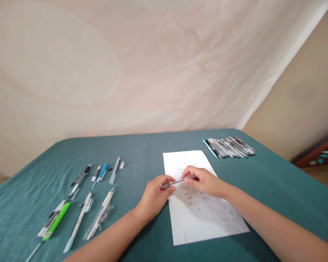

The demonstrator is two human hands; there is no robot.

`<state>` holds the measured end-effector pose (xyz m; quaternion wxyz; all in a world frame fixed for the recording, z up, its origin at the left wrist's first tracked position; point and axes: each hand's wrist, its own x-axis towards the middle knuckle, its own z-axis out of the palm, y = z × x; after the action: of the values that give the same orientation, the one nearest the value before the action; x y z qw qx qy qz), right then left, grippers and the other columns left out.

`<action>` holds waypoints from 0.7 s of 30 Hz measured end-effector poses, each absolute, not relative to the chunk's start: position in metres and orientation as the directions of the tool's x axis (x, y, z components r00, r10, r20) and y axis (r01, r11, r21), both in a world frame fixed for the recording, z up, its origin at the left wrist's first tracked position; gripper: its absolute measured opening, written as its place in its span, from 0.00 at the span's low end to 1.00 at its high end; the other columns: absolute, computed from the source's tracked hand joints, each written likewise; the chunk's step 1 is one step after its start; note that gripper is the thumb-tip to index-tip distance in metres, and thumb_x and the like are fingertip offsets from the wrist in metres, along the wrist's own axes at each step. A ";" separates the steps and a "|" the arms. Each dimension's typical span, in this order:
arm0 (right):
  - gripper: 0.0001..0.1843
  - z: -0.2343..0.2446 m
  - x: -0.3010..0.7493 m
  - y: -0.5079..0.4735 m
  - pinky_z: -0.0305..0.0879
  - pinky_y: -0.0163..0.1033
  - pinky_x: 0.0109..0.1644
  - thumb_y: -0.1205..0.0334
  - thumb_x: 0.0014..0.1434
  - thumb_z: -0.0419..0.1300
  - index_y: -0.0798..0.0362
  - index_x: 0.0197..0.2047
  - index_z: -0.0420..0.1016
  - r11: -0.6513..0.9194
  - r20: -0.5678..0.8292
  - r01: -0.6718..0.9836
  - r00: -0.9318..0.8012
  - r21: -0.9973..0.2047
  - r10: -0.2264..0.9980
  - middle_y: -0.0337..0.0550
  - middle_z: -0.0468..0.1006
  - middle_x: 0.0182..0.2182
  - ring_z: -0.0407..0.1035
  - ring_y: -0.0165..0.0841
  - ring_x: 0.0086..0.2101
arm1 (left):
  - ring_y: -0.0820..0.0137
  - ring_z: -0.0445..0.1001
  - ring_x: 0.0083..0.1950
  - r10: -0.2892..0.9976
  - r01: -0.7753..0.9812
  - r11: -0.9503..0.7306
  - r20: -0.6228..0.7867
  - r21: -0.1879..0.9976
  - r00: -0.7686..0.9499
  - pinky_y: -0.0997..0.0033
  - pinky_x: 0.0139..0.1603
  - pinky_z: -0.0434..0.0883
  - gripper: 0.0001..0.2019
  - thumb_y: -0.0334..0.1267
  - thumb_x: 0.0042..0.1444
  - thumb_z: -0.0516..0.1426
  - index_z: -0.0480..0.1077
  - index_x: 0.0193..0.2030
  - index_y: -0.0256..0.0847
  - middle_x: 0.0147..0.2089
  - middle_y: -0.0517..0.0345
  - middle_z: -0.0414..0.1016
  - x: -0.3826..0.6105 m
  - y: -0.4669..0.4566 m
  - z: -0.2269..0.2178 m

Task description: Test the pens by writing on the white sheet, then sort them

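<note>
Both hands meet over a white sheet of paper [207, 218] that carries handwritten marks. A slim grey, partly see-through pen [177, 182] is held level between them. My left hand [155, 193] pinches its left end between thumb and fingers. My right hand [202, 181] grips the other end, with the fingers curled over it. The pen's right tip is partly hidden by those fingers. Beneath the hands the paper lies flat, with a shadow across its middle.
A tight row of pens [229, 147] lies at the back right of the green-covered table [142, 156]. On the left are several loose pens and parts: a green highlighter [56, 222], a blue piece [102, 173], white pens in clear wrappers [101, 214]. A pale cloth [164, 65] hangs behind.
</note>
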<state>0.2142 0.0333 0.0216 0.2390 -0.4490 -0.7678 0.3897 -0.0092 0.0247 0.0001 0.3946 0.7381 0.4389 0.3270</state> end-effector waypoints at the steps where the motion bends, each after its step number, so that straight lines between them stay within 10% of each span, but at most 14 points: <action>1: 0.07 0.021 0.214 0.033 0.56 0.32 0.32 0.60 0.60 0.54 0.52 0.40 0.68 0.298 0.023 0.497 -0.486 -0.815 0.874 0.35 0.70 0.28 0.62 0.27 0.28 | 0.70 0.72 0.40 0.908 0.392 -0.304 0.140 0.868 0.396 0.73 0.40 0.67 0.08 0.36 0.55 0.55 0.71 0.42 0.42 0.40 0.59 0.74 -0.009 0.025 -0.001; 21: 0.07 0.016 0.207 0.029 0.57 0.32 0.35 0.58 0.60 0.55 0.53 0.38 0.66 0.271 0.075 0.340 -0.492 -0.901 0.867 0.36 0.68 0.30 0.61 0.27 0.30 | 0.70 0.72 0.38 0.950 0.350 -0.229 0.129 0.908 0.286 0.73 0.41 0.67 0.04 0.37 0.54 0.56 0.70 0.36 0.40 0.36 0.60 0.74 -0.005 0.022 0.001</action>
<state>0.2071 0.0291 0.0164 0.2961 -0.4077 -0.7400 0.4455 -0.0053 0.0218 0.0006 0.4059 0.6914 0.4700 0.3693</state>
